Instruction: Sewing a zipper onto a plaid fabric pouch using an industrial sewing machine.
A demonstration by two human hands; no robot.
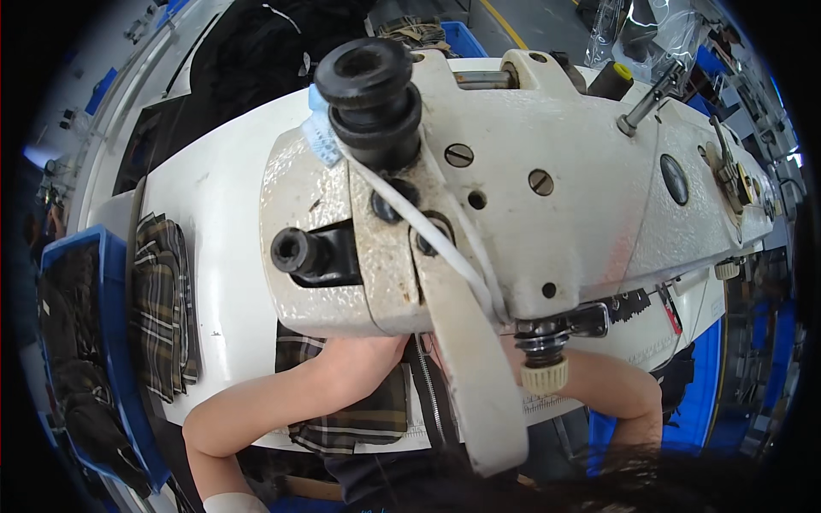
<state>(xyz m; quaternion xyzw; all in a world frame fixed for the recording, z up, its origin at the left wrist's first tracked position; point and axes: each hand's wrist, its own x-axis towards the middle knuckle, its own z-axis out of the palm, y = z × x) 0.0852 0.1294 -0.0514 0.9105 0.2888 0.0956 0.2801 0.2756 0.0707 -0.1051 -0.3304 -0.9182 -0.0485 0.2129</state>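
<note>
A cream sewing machine (pixel 556 231) fills the middle of the view and covers most of what lies under it. My left hand (pixel 366 357) reaches beneath the machine head, its back resting over brown plaid cloth (pixel 368 419); its fingers are hidden. From the right, my right forearm (pixel 611 380) bends in behind the tension knob (pixel 545 376), and the hand there is almost wholly covered. Between the two arms a metal zipper (pixel 429 389) on dark tape runs toward me, beside a pale lever (pixel 479 385) hanging off the machine.
Folded plaid pieces (pixel 162 299) lie stacked at the table's left edge. Further left stands a blue crate (pixel 120 342) of dark cloth. Black fabric (pixel 256 60) is heaped at the back. A dark thread cone (pixel 609 83) stands behind the machine; a blue bin (pixel 705 385) sits at right.
</note>
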